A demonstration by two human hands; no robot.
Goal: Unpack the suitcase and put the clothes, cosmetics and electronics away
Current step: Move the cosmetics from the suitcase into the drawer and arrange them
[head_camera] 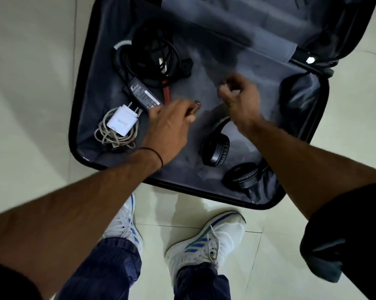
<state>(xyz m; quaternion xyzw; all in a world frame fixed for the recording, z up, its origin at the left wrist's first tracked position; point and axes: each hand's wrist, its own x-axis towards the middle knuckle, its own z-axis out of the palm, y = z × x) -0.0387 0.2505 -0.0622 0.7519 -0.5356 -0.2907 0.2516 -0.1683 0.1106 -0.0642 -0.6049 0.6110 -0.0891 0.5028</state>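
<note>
The open suitcase (72, 118) lies flat on the tiled floor (31, 83), and only electronics show in this half. A black power brick (142, 94) with its coiled black cable (152, 55) lies at the far left, a white charger (123, 120) sits on a tangle of white cord (115, 137) nearer, and black headphones (216, 148) lie at the near right. The left hand (167, 124) pinches a small brown item (194, 107), too blurred to name. The right hand (239, 96) hovers over the lining with its fingers curled; whether they grip anything cannot be told. The brick likely has some weight and is best lifted by its body, with the cable gathered so it does not trail. The headphones look light but hinged, so the band is the safer hold. The shell's raised rim must be cleared, and there is open floor to the left.
</note>
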